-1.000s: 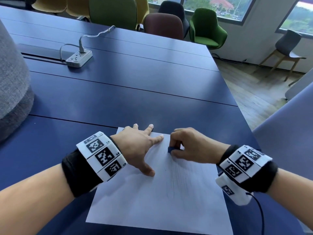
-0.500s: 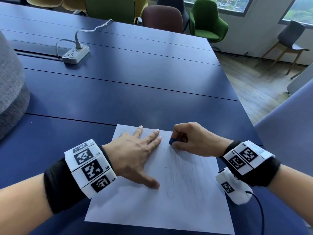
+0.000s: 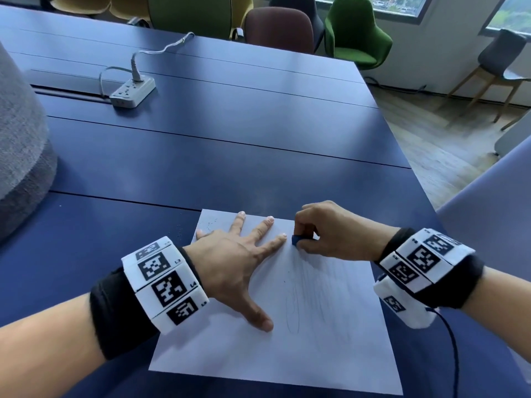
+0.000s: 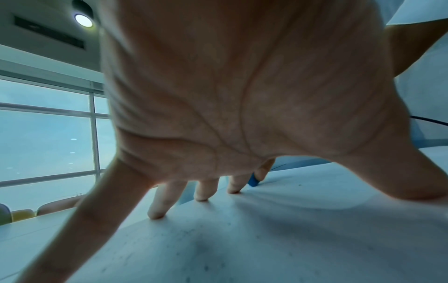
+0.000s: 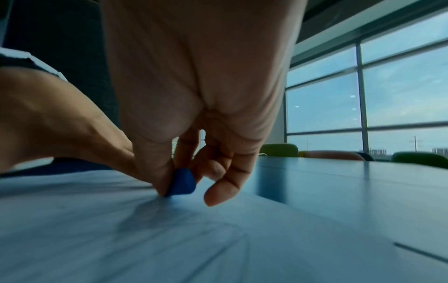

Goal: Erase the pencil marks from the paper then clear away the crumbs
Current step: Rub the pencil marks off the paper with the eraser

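Note:
A white sheet of paper (image 3: 287,349) lies on the blue table near its front edge, with faint pencil scribbles (image 3: 313,294) down its middle. My left hand (image 3: 238,259) lies flat on the sheet's upper left, fingers spread and straight, pressing it down. My right hand (image 3: 324,237) pinches a small blue eraser (image 3: 296,239) between thumb and fingers, its tip on the paper near the far edge, just right of my left fingertips. The right wrist view shows the eraser (image 5: 181,183) touching the sheet. Tiny dark crumbs (image 3: 211,224) dot the paper's far left corner.
A white power strip (image 3: 132,91) with its cable lies far back on the left. A grey upholstered shape (image 3: 20,145) rises at the left edge. Chairs (image 3: 356,38) stand beyond the table's far side, and the table's right edge (image 3: 413,168) drops to a wooden floor.
Both hands have shifted toward the paper's far edge. My left fingers have stretched out flatter, and my right hand has carried the eraser up to the top of the scribbles.

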Tool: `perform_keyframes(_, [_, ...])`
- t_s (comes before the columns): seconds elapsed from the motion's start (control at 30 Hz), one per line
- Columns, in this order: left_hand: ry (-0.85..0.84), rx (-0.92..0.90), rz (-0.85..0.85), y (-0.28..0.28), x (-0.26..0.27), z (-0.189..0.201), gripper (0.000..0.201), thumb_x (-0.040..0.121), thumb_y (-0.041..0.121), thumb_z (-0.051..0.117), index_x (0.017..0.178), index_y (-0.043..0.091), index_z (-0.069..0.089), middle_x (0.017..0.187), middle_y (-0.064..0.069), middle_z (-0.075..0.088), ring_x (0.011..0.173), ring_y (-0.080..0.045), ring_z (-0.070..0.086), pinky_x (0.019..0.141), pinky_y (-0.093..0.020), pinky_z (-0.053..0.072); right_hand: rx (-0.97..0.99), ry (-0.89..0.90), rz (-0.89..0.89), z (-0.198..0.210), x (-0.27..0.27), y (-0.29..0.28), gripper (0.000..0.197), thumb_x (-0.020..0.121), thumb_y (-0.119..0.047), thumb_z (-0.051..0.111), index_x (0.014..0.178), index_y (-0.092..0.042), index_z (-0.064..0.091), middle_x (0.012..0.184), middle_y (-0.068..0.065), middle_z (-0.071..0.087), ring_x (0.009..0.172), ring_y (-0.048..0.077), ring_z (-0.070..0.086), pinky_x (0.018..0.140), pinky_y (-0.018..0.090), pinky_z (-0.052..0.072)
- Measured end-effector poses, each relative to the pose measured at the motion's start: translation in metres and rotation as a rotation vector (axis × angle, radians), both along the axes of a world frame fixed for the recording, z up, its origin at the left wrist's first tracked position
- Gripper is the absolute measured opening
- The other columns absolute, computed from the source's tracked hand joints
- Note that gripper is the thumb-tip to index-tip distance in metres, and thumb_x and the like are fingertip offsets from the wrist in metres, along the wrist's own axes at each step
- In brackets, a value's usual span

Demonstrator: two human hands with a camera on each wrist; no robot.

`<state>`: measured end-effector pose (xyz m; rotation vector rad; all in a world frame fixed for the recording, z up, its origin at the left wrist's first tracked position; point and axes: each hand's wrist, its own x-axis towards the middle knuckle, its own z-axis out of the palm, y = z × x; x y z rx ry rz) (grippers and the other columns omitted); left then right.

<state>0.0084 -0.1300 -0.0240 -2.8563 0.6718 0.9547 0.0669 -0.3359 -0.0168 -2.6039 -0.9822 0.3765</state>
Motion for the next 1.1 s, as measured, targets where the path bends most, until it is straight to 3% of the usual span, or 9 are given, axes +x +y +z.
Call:
perform_keyframes(0.1, [-0.011,-0.009,-0.008,0.001,0.001,-0.003,0.137,0.051,0.090,0.064,0.148,0.046,-0.021,0.156,0.016,-0.033,0.147,-0.029,-0.025,0.108,-0.067,0.028,0.001,-0.026,-0.014,-0.002,-0.001,0.001,0.007,0.081,-0.017,0.065,0.080,-0.009,0.064,0.078,-0.003,0.059,0.069,0.013,0.054,0.065,0.027,0.048])
perform_keyframes(0.23, [-0.002,-0.020,0.005,0.002,0.002,-0.005,0.137,0.050,0.090,0.064,0.147,0.048,-0.022,0.156,0.018,-0.033,0.146,-0.028,-0.027,0.109,-0.069,0.024,-0.034,0.076,0.091,0.003,-0.011,0.003,0.002,0.079,-0.016,0.067,0.079,-0.015,0.067,0.073,-0.012,0.057,0.066,0.006,0.052,0.062,0.015,0.043])
perform_keyframes(0.37, [-0.014,-0.018,-0.002,0.002,0.002,-0.003,0.136,0.051,0.090,0.064,0.148,0.047,-0.021,0.156,0.018,-0.033,0.147,-0.028,-0.025,0.110,-0.067,0.025,-0.018,-0.016,-0.025,0.001,-0.001,0.004,0.008,0.080,-0.021,0.065,0.078,-0.013,0.065,0.076,-0.003,0.062,0.070,0.015,0.057,0.069,0.036,0.052])
perform_keyframes(0.53, [-0.012,-0.015,-0.003,0.001,0.003,-0.006,0.137,0.049,0.091,0.063,0.146,0.049,-0.024,0.156,0.018,-0.033,0.147,-0.029,-0.024,0.108,-0.067,0.027,-0.025,0.120,0.064,0.002,-0.023,0.007,0.007,0.077,-0.015,0.066,0.072,-0.016,0.063,0.072,-0.004,0.062,0.064,0.012,0.055,0.061,0.025,0.048])
perform_keyframes(0.7, [-0.017,-0.014,-0.006,0.002,0.002,-0.006,0.137,0.049,0.091,0.063,0.147,0.049,-0.021,0.156,0.018,-0.033,0.147,-0.029,-0.025,0.109,-0.066,0.027,0.004,0.020,-0.012,0.002,-0.014,0.004,0.006,0.079,-0.016,0.065,0.077,-0.010,0.065,0.076,0.000,0.062,0.070,0.017,0.056,0.069,0.037,0.050])
perform_keyframes(0.83, [-0.012,-0.014,-0.003,0.002,0.002,-0.006,0.138,0.049,0.091,0.064,0.147,0.048,-0.022,0.156,0.018,-0.033,0.147,-0.029,-0.025,0.109,-0.066,0.027,-0.040,0.162,0.099,0.003,-0.032,0.004,0.002,0.078,-0.017,0.067,0.078,-0.015,0.067,0.075,-0.008,0.063,0.066,0.009,0.054,0.065,0.024,0.048])
perform_keyframes(1.0, [-0.012,-0.014,-0.008,0.002,0.003,-0.006,0.137,0.049,0.091,0.063,0.148,0.047,-0.021,0.156,0.018,-0.033,0.147,-0.029,-0.025,0.110,-0.066,0.026,0.004,0.043,-0.033,0.003,-0.016,0.001,0.007,0.079,-0.017,0.066,0.077,-0.010,0.064,0.076,0.000,0.063,0.067,0.016,0.056,0.066,0.033,0.051])
perform_keyframes(1.1, [-0.002,-0.004,-0.006,0.002,0.003,-0.005,0.137,0.050,0.091,0.063,0.148,0.047,-0.022,0.155,0.018,-0.034,0.147,-0.030,-0.025,0.109,-0.067,0.025,-0.021,0.123,0.075,0.001,-0.035,0.002,0.004,0.079,-0.016,0.066,0.078,-0.012,0.065,0.076,-0.009,0.061,0.067,0.008,0.053,0.063,0.019,0.045])
